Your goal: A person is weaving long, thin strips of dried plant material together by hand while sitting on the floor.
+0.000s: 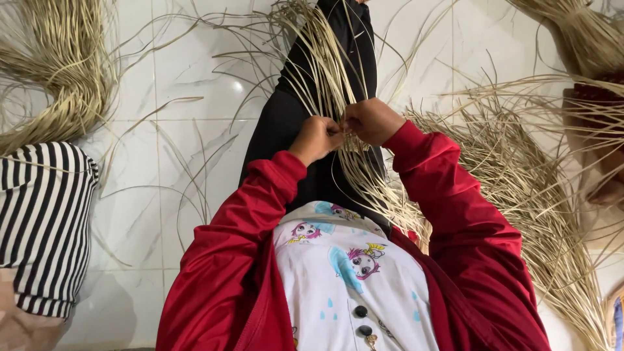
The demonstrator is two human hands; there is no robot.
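Both hands, left hand [316, 138] and right hand [372, 121], pinch pale straw strands [338, 91] together. Loose straw bundles [520, 182] spread across the white tiled floor [175, 84].

Two hands are showing, a left hand [316, 138] and a right hand [372, 121]. Two red sleeves [253, 214] are showing with them. Three heaps of straw strands [520, 188] are lying about on one tiled floor [175, 84]. One striped cloth [42, 221] is lying beside them.
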